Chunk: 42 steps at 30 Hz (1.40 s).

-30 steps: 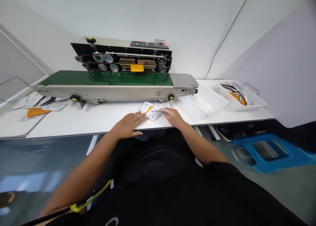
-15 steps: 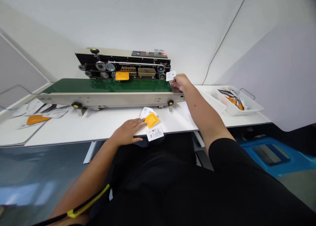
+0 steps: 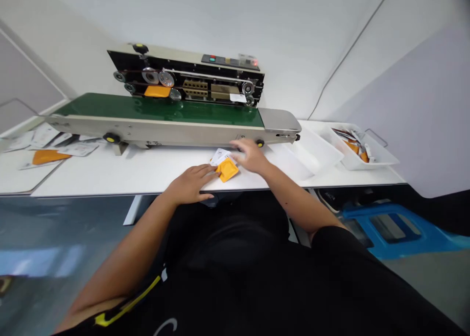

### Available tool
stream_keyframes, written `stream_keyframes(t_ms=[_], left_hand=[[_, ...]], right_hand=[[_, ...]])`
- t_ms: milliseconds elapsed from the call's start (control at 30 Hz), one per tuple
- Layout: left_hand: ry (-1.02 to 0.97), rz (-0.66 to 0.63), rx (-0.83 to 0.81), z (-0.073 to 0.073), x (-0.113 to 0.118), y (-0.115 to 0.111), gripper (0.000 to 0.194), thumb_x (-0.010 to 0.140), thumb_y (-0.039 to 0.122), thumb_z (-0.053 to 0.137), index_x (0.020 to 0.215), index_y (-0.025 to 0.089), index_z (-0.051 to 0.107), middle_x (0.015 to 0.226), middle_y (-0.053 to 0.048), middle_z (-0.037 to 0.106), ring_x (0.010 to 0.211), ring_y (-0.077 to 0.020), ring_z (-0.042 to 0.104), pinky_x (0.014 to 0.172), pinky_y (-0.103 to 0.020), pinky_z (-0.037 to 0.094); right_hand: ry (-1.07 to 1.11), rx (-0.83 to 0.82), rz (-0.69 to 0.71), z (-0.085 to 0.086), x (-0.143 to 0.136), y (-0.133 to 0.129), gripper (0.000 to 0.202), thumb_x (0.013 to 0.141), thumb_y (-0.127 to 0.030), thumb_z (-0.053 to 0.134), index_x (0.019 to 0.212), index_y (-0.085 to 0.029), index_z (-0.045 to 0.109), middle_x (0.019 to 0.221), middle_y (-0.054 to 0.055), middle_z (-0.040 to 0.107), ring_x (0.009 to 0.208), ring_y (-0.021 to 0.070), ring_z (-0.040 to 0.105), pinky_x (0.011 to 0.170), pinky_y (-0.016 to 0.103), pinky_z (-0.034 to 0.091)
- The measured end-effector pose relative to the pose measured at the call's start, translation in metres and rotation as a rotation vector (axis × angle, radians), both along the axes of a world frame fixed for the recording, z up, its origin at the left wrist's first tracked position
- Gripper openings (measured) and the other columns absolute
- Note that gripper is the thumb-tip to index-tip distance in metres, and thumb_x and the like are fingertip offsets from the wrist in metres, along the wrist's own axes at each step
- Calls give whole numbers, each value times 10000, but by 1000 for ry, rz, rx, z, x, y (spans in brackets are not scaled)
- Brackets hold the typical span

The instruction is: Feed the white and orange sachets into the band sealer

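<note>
My left hand (image 3: 194, 183) lies at the table's front edge with its fingers stretched out, the tips touching an orange sachet (image 3: 227, 170). Partly under that sachet are white printed sachets (image 3: 221, 156). My right hand (image 3: 251, 156) hovers just right of this small pile, fingers apart and nothing seen in them. Behind the hands stands a band sealing machine (image 3: 205, 76) with a green conveyor belt (image 3: 154, 109). A white sachet (image 3: 238, 98) sits at the right end of its sealing slot, and an orange sachet (image 3: 157, 91) is further left among the rollers.
Loose white sachets (image 3: 44, 134) and an orange sachet (image 3: 49, 156) lie at the table's left end. To the right, a white plastic bin (image 3: 382, 159) holds several sachets, beside another white tray (image 3: 323, 155). A blue stool (image 3: 389, 228) stands below.
My right hand has let go of a white sachet at the machine and come down to the pile. The orange sachet in the machine has travelled left. The white sachet in front of the pile is no longer visible.
</note>
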<state>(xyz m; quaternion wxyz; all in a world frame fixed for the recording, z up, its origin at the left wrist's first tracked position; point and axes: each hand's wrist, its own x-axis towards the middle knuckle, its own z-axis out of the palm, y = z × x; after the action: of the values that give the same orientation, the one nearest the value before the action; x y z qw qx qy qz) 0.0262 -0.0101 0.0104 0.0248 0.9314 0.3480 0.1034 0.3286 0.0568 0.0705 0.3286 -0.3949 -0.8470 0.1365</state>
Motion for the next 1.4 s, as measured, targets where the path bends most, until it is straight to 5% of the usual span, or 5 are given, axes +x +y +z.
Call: stream_keyframes(t_ms=[200, 667, 867, 1133, 1400], left_hand=[[13, 35, 3, -1, 0, -3, 836, 946, 670, 612, 1637, 257, 391, 1704, -142, 360, 1554, -390, 356, 1277, -540, 278], [25, 56, 15, 2, 1, 0, 875, 935, 690, 610, 1650, 249, 364, 1709, -135, 355, 1551, -383, 378, 1277, -529, 307], [36, 66, 35, 0, -2, 0, 810, 951, 656, 606, 1621, 241, 422, 1691, -134, 390, 1551, -390, 370, 1274, -538, 305], [13, 16, 48, -1, -4, 2, 764, 961, 656, 582, 1603, 262, 452, 1679, -103, 419, 1543, -358, 404, 1268, -505, 326], [43, 41, 90, -2, -6, 1, 738, 956, 615, 607, 1589, 261, 470, 1680, -107, 418, 1513, -359, 441, 1247, -517, 357]], right_hand=[[-236, -168, 136, -70, -25, -22, 786, 864, -523, 758, 1561, -236, 534, 1709, 66, 367, 1617, 384, 243, 1314, 531, 276], [57, -49, 14, -63, -19, -26, 344, 1034, -226, 454, 1255, -257, 716, 1320, 84, 734, 1317, 310, 643, 1212, 500, 449], [529, -262, -218, -15, -7, -19, 244, 983, -375, 571, 1191, -268, 644, 1064, 46, 769, 855, 212, 759, 763, 358, 650], [884, -316, -319, 96, 34, 58, 127, 1012, -348, 597, 1073, -239, 576, 588, -71, 573, 431, 71, 509, 424, 143, 381], [869, -593, -488, 118, 52, 129, 113, 958, -105, 516, 910, -204, 541, 580, -35, 580, 427, 75, 498, 419, 149, 373]])
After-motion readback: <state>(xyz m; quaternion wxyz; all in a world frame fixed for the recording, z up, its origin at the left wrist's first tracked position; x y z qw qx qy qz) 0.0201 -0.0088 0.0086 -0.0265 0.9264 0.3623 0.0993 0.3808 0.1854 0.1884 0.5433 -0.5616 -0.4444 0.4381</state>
